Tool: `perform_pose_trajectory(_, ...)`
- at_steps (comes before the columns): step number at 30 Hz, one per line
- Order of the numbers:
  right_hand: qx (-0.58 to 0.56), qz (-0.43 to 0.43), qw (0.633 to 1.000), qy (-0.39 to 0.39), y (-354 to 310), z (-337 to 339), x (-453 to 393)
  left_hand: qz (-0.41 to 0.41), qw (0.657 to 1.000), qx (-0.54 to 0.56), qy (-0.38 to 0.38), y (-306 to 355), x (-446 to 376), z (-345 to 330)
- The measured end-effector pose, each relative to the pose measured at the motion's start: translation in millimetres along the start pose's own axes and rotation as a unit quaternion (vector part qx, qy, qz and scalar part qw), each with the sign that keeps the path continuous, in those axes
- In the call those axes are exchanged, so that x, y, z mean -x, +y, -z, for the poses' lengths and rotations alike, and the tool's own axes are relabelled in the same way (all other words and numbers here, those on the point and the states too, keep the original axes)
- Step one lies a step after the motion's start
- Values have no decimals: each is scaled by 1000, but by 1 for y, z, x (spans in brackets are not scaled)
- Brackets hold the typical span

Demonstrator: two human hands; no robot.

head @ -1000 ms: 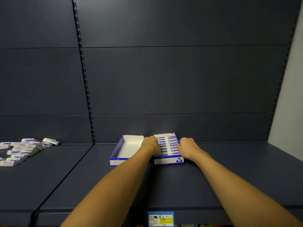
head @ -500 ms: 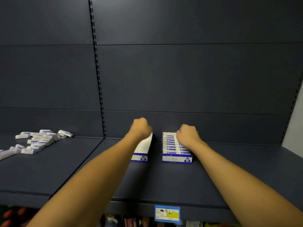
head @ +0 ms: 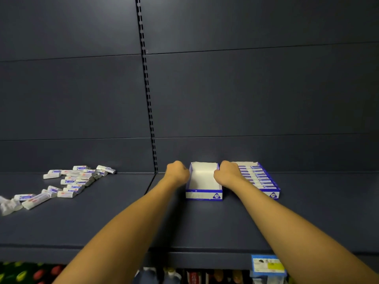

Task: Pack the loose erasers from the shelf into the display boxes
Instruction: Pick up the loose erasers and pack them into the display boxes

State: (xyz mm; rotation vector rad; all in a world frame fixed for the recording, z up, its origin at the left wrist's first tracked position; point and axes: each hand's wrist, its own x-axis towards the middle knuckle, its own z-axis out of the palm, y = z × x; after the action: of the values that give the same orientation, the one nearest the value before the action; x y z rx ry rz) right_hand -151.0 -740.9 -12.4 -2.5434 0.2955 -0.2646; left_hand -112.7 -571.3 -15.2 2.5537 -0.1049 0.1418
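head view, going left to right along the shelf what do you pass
loose erasers → left hand → empty box → right hand → full box

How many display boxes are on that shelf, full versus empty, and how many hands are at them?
Empty display box: 1
Full display box of erasers: 1
Hands, left hand and right hand: 2
Total: 4
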Motion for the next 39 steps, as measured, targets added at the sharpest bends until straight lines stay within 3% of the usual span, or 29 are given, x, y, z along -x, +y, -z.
perform_pose_trajectory(4, 16, -22, 999, 16, -5, -14, 1, -13, 998, 68, -11, -19, -13, -17)
perform_pose_trajectory(12, 2, 9, 1000, 25, -21, -40, 1, -12, 997, 69, 18, -55, -17, -10)
perform_pose_trajectory(23, 16, 56, 997, 47, -24, -41, 4, 6, 995, 95, -7, -59, -6, 12)
perform_pose_trajectory(32, 21, 265, 962, 62, -79, -35, 27, 81, 992, 49, 89, -127, 38, 96)
perform_pose_trajectory(39, 78, 321, 941, -69, -159, -70, 54, 110, 969, -47, 215, -192, 96, 174)
